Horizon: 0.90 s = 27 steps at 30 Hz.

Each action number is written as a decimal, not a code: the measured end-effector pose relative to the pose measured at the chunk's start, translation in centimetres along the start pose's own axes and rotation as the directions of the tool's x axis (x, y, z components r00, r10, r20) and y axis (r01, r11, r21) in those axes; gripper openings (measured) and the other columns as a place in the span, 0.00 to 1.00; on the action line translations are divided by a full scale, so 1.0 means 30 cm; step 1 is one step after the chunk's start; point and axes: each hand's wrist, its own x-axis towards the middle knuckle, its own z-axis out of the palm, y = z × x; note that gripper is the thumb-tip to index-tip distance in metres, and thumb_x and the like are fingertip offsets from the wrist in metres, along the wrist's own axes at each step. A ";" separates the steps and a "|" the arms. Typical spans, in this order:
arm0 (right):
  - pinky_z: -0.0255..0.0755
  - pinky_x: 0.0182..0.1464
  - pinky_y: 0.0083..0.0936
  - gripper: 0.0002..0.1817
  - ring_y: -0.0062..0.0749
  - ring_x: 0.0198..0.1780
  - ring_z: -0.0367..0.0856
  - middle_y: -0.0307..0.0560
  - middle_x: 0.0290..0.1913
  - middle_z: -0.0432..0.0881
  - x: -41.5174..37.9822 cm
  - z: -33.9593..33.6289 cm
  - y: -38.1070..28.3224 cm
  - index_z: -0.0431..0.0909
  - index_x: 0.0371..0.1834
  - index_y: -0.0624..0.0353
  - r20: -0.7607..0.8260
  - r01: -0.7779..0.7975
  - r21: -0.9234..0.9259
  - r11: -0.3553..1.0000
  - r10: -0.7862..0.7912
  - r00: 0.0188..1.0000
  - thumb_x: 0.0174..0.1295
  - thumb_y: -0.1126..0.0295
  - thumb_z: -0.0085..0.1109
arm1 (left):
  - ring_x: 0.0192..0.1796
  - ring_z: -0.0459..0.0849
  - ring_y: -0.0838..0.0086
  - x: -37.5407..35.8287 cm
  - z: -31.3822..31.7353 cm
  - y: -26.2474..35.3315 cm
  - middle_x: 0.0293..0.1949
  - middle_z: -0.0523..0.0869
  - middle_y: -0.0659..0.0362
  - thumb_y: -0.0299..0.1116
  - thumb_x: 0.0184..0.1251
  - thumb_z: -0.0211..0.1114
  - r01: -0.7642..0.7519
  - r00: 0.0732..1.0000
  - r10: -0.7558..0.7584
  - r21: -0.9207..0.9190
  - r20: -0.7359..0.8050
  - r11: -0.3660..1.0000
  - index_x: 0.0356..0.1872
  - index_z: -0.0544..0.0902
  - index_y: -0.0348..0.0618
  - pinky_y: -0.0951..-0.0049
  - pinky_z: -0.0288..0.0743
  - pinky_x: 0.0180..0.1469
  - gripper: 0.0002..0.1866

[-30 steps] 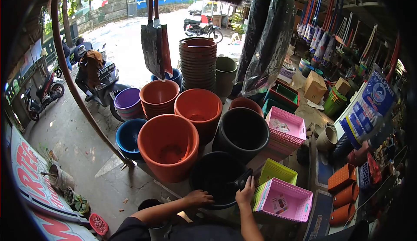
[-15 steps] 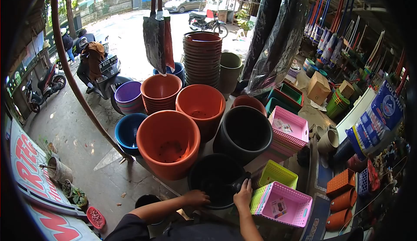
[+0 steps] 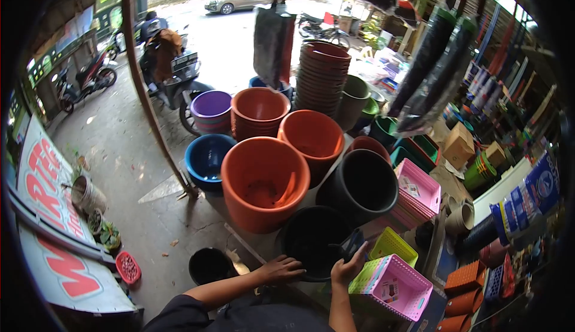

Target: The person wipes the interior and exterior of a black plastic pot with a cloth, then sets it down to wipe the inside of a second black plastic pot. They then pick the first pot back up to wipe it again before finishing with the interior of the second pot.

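Observation:
My left hand (image 3: 281, 270) rests on the near left rim of a black pot (image 3: 314, 236), its fingers extended and nothing held in them. My right hand (image 3: 349, 267) is closed around a dark object (image 3: 350, 243) at the pot's right side; the object is too dark to identify. Behind the black pot stand a large orange pot (image 3: 263, 182) and a larger black pot (image 3: 366, 182). Pink and green baskets (image 3: 395, 290) lie just right of my right hand.
A small black pot (image 3: 209, 266) stands on the ground at left. A wooden pole (image 3: 150, 101) rises beyond it. Wrapped brooms (image 3: 428, 62) hang at upper right. Blue (image 3: 209, 158) and purple (image 3: 212, 107) pots stand at left. A parked motorbike (image 3: 173, 86) is behind.
The view has shifted, so the pots appear farther right. My left hand has moved from inside the black pot to its rim. The dark object in my right hand is now raised at the rim.

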 end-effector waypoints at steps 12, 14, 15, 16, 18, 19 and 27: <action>0.66 0.67 0.39 0.32 0.57 0.63 0.76 0.65 0.59 0.78 -0.351 0.169 -0.421 0.68 0.66 0.71 0.360 0.255 0.666 0.701 -0.602 0.713 0.72 0.51 0.49 | 0.50 0.83 0.56 -1.032 0.102 0.305 0.46 0.83 0.54 0.40 0.62 0.64 0.958 0.252 -0.964 -0.165 0.087 0.236 0.52 0.82 0.55 0.54 0.78 0.50 0.16; 0.69 0.63 0.33 0.24 0.46 0.58 0.81 0.58 0.55 0.82 -0.463 0.248 -0.445 0.72 0.63 0.69 0.467 0.218 0.642 0.735 -0.600 0.650 0.72 0.61 0.51 | 0.55 0.81 0.54 -1.162 0.115 0.371 0.49 0.82 0.51 0.41 0.64 0.62 0.974 0.026 -0.987 -0.226 0.156 -0.010 0.52 0.82 0.55 0.52 0.75 0.56 0.16; 0.69 0.62 0.31 0.21 0.41 0.57 0.81 0.55 0.54 0.83 -0.520 0.331 -0.421 0.73 0.62 0.68 0.621 0.020 0.648 0.762 -0.543 0.565 0.71 0.67 0.51 | 0.55 0.81 0.54 -1.225 0.132 0.399 0.50 0.82 0.51 0.41 0.65 0.61 0.968 -0.056 -0.985 -0.235 0.161 -0.093 0.53 0.82 0.55 0.53 0.75 0.57 0.16; 0.69 0.62 0.29 0.18 0.35 0.56 0.81 0.51 0.53 0.83 -0.568 0.388 -0.417 0.74 0.61 0.67 0.755 -0.175 0.599 0.781 -0.479 0.449 0.70 0.72 0.51 | 0.56 0.80 0.54 -1.279 0.150 0.428 0.51 0.82 0.50 0.41 0.65 0.61 0.955 -0.133 -0.977 -0.242 0.169 -0.172 0.53 0.82 0.55 0.54 0.74 0.58 0.16; 0.70 0.59 0.26 0.16 0.28 0.53 0.80 0.46 0.50 0.84 -0.648 0.519 -0.399 0.76 0.58 0.67 0.831 -0.218 0.515 0.829 -0.420 0.364 0.69 0.75 0.51 | 0.56 0.80 0.54 -1.379 0.187 0.460 0.51 0.81 0.50 0.40 0.66 0.61 0.917 -0.231 -0.954 -0.285 0.192 -0.279 0.54 0.82 0.53 0.55 0.74 0.59 0.16; 0.70 0.60 0.30 0.17 0.38 0.56 0.81 0.53 0.51 0.84 -0.677 0.584 -0.382 0.76 0.59 0.65 0.883 -0.169 0.432 0.886 -0.378 0.278 0.69 0.72 0.52 | 0.57 0.80 0.55 -1.407 0.204 0.480 0.51 0.81 0.50 0.39 0.67 0.61 0.883 -0.298 -0.932 -0.312 0.206 -0.351 0.54 0.82 0.52 0.57 0.74 0.60 0.16; 0.71 0.56 0.32 0.15 0.44 0.53 0.83 0.58 0.47 0.85 -0.818 1.108 -0.293 0.78 0.54 0.65 0.993 0.132 0.098 0.986 -0.106 0.049 0.68 0.69 0.55 | 0.51 0.83 0.58 -1.509 0.296 0.431 0.47 0.84 0.52 0.33 0.66 0.63 0.586 -0.602 -0.739 -0.460 0.303 -0.666 0.53 0.81 0.44 0.61 0.76 0.57 0.15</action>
